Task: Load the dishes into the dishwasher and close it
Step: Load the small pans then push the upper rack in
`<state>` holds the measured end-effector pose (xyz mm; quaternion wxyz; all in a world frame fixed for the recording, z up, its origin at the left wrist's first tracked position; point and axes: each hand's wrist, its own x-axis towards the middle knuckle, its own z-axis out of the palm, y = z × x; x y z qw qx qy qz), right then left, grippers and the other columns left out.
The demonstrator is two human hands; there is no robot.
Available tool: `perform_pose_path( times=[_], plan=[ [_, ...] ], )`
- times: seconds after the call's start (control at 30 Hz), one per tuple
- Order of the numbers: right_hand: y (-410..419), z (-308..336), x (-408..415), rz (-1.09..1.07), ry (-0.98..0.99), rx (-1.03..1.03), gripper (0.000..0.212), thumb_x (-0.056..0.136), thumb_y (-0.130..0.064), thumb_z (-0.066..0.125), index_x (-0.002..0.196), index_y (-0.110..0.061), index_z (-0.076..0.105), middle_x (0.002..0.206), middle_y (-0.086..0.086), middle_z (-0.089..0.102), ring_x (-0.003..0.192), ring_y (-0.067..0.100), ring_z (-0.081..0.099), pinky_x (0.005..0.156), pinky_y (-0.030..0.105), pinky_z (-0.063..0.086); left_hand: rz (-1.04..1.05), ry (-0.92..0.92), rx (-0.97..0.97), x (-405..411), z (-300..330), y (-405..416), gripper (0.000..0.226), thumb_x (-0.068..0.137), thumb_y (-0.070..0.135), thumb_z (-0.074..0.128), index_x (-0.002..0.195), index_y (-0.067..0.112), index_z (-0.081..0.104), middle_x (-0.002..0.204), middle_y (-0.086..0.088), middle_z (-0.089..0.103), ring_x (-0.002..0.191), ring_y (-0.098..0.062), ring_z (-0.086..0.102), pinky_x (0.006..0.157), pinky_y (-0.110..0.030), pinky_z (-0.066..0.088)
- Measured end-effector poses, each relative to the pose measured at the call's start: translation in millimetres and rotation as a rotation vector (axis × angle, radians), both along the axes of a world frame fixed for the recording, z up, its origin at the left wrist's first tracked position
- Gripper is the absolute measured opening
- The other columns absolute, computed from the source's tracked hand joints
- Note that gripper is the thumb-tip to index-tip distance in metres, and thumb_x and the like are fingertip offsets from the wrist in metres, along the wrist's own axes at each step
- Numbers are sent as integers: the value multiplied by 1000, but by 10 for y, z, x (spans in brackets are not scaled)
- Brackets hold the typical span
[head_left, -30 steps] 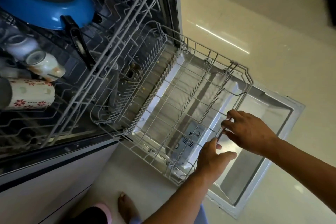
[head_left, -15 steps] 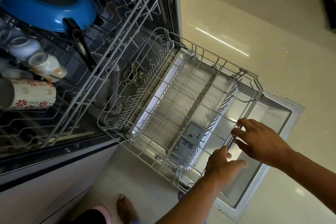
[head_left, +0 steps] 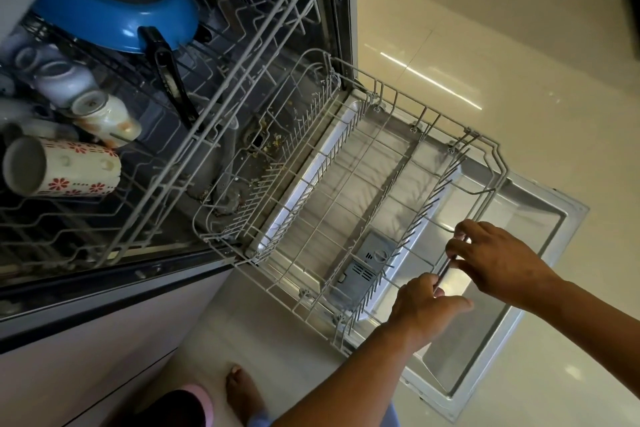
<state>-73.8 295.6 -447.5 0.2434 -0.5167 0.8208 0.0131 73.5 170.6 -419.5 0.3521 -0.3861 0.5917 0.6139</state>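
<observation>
Lower rack (head_left: 346, 191), wire, bare of dishes, pulled out over the dropped dishwasher door (head_left: 540, 239). Its front rail sits under both hands.

Right hand (head_left: 498, 260): fingers curled over the front rail, gripping it. Left hand (head_left: 422, 305): just beside the right, nearer the person; fingertips pinch the same rail, thumb stuck out to the side.

Beyond the hands, under the rack wires, the grey detergent dispenser (head_left: 367, 267) shows on the door's inner face. Farther on, the tub floor carries food scraps near the drain (head_left: 258, 142).

Up and away from the left hand, the upper rack (head_left: 221, 87) holds a blue pan (head_left: 114, 7), bottom up, its black handle pointing down; mugs on their sides, one white with red flowers (head_left: 65, 166); a pale small jug (head_left: 107, 114).

Below the left forearm, a bare foot (head_left: 242, 392) on the pale tiled floor (head_left: 485, 45).
</observation>
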Motion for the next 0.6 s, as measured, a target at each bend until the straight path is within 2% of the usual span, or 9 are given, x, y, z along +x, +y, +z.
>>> perform_pose_path(
  times=[0.1,0.23,0.43,0.53,0.6],
  plan=[
    [-84,-30,14,-7,21,-46,20,86,-26,81,105,-22,75,111,7,64,85,23,62,63,32,55,37,13,-18,15,-31,-42,80,70,63,67,138,25,54,128,3,61,115,-16,58,90,-32,50],
    [-239,-94,32,22,69,-88,18,87,-19,79,105,-17,76,104,10,65,79,26,61,62,33,53,28,11,-40,61,-6,-110,97,64,67,65,150,29,43,138,7,53,127,-16,52,106,-42,47],
    [-314,-66,40,27,97,-21,19,94,-26,69,110,-18,75,104,8,65,79,25,60,63,33,54,38,-1,-11,66,33,-165,101,67,66,65,156,29,35,151,5,48,137,-18,48,110,-42,43],
    [-329,-10,47,38,101,39,29,100,-36,59,122,-22,71,114,6,65,91,24,63,73,34,57,28,6,-1,64,45,-217,95,73,62,66,156,28,35,157,2,45,141,-21,45,108,-39,41],
    [-374,110,34,17,87,109,43,104,-47,48,140,-28,60,136,7,61,117,27,62,93,37,56,35,38,-18,65,98,-277,92,77,58,68,157,29,33,161,-1,41,144,-25,43,110,-41,41]
  ],
)
